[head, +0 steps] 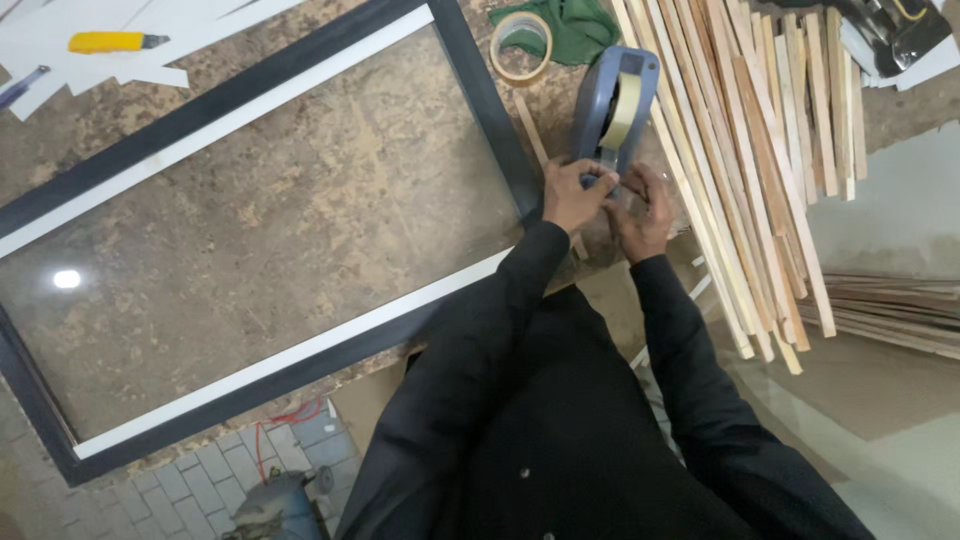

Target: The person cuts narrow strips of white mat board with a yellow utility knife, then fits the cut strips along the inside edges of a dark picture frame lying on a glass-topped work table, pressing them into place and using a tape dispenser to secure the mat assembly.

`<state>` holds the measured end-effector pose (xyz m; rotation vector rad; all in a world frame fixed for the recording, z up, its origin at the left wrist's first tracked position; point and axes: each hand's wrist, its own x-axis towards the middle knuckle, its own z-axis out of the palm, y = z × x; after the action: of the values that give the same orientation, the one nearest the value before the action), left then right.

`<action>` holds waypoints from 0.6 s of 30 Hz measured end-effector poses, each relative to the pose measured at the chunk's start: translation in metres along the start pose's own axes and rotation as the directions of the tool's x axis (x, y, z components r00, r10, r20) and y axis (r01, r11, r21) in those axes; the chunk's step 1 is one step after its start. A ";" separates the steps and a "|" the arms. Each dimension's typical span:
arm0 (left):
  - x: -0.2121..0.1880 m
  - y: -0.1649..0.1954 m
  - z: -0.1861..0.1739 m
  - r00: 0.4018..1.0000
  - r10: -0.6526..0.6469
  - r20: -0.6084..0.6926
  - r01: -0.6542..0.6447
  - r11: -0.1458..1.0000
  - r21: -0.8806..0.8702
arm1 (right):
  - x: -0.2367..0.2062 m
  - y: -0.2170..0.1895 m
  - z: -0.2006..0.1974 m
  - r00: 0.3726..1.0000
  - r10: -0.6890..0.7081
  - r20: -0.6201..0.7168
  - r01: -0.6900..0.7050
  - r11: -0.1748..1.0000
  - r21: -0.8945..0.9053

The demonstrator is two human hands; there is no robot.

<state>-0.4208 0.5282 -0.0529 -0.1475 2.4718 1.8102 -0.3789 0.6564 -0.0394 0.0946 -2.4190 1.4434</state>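
Below, a mottled brown stone counter, with grey paving blocks at its near edge. One large black rectangular frame with white inner trim and glass lying flat. One grey-blue tape dispenser standing just right of that frame, pale tape at its front pinched by left hand and right hand, fingers narrowed together (both sleeves black). One loose roll of tan tape beside green cloth. One yellow utility knife on white paper. Bundle of light wooden strips, too many to count.
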 end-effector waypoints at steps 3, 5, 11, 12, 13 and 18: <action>-0.005 0.001 -0.002 0.995 -0.102 -0.013 0.098 0.980 -0.175 | -0.004 0.019 0.001 0.998 -0.062 0.005 0.062 0.997 -0.039; -0.011 -0.003 -0.007 0.992 -0.122 0.026 0.123 0.927 -0.355 | -0.007 0.031 0.003 0.997 -0.078 0.013 0.078 0.997 0.019; -0.029 -0.028 -0.013 0.991 -0.058 0.124 0.106 0.897 -0.429 | -0.009 0.047 0.006 0.999 -0.029 0.029 0.025 0.991 0.129; -0.029 -0.031 -0.011 0.992 -0.056 0.117 0.100 0.904 -0.415 | -0.009 0.048 0.005 0.998 -0.038 0.039 0.033 0.990 0.134; -0.029 -0.033 -0.010 0.993 -0.059 0.106 0.097 0.910 -0.402 | -0.008 0.049 0.003 0.997 -0.048 0.055 0.039 0.989 0.140; -0.027 -0.032 -0.005 0.999 0.051 -0.019 -0.053 0.983 -0.173 | -0.006 0.052 -0.004 0.992 -0.039 0.122 0.032 0.998 0.056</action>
<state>-0.3901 0.5149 -0.0782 -0.1068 2.3451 2.0520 -0.3837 0.6846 -0.0829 0.2444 -2.4618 1.5288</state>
